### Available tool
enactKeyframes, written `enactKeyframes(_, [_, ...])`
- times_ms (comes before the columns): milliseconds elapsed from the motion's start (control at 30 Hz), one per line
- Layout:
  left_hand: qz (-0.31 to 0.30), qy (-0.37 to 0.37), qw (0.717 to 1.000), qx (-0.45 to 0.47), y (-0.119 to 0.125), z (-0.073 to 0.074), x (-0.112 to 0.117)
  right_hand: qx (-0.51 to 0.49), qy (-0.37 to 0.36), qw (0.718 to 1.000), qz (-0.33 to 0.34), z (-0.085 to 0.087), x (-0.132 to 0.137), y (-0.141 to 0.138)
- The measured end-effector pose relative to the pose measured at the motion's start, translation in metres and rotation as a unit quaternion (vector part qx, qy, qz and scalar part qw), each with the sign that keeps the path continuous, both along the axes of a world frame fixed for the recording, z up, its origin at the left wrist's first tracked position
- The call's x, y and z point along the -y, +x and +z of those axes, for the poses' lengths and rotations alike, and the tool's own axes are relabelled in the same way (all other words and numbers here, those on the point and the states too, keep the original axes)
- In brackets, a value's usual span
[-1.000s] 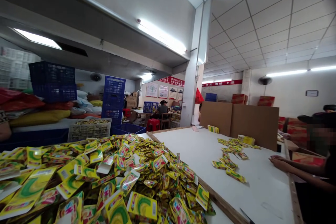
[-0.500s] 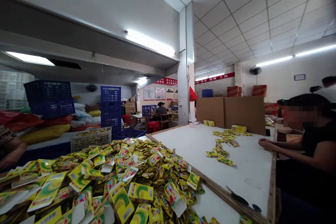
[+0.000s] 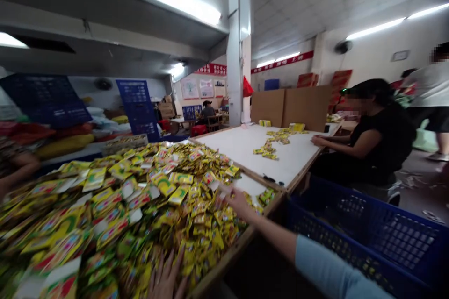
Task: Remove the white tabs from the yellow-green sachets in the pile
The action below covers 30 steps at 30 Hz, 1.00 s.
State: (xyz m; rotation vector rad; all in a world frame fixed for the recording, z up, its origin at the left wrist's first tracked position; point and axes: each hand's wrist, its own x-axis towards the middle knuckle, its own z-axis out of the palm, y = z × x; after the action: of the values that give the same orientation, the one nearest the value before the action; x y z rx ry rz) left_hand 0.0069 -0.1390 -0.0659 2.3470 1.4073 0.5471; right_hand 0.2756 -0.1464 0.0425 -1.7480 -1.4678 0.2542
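Note:
My right hand (image 3: 240, 203), at the end of a light blue sleeve, reaches over the right side of a large pile. Its fingers close on a small carton (image 3: 221, 190) with a pale flap, blurred by motion. My left hand (image 3: 167, 276) rests low in the frame with its fingers spread on small yellow sachets (image 3: 147, 243), holding nothing. Yellow-and-green cartons (image 3: 178, 195), several with open white flaps, lie mixed with the sachets. The heap spreads across a white table with a wooden edge (image 3: 231, 245).
A blue plastic crate (image 3: 396, 243) stands below the table edge at right. Dark scissors (image 3: 269, 178) lie beside the wooden divider of a second white tabletop (image 3: 294, 159). A co-worker in black (image 3: 365, 140) sits there. Another person's arm (image 3: 21, 168) shows at far left.
The view has tilted down and shifted right. Both my hands have come into sight at the pile, and the blue crate now shows.

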Motion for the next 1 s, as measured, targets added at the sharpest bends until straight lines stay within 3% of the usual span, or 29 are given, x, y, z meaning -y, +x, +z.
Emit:
enactKeyframes(100, [0.0,0.071,0.994,-0.084,-0.005,-0.022,0.001,0.039,-0.012,0.996,-0.073,0.015,-0.011,0.077])
enactKeyframes(200, [0.013,0.092,0.992,-0.081,-0.002,-0.024,-0.003,0.094,-0.039,0.99,-0.1,0.011,-0.02,0.113])
enactKeyframes(267, [0.01,0.102,0.993,-0.062,0.0,-0.021,-0.004,0.127,-0.06,0.986,-0.09,-0.007,-0.02,0.105])
enactKeyframes(400, [0.002,0.127,0.992,-0.019,-0.001,-0.016,0.003,0.17,-0.096,0.979,-0.053,-0.05,-0.033,0.054])
enactKeyframes(500, [0.023,0.15,0.988,0.022,-0.003,-0.013,0.007,0.187,-0.117,0.974,-0.042,-0.062,-0.06,0.02])
enactKeyframes(600, [0.069,0.172,0.98,0.069,-0.008,-0.003,-0.001,0.192,-0.145,0.97,-0.037,-0.065,-0.088,0.003])
enactKeyframes(733, [0.081,0.156,0.977,0.122,-0.016,0.023,-0.038,0.174,-0.17,0.969,-0.036,-0.074,-0.106,0.004])
enactKeyframes(867, [0.066,0.06,0.979,0.184,-0.027,0.045,-0.081,0.123,-0.155,0.98,-0.021,-0.086,-0.107,0.019])
enactKeyframes(1000, [0.128,-0.04,0.945,0.299,-0.04,0.052,-0.101,0.051,-0.087,0.995,-0.019,-0.092,-0.106,0.029])
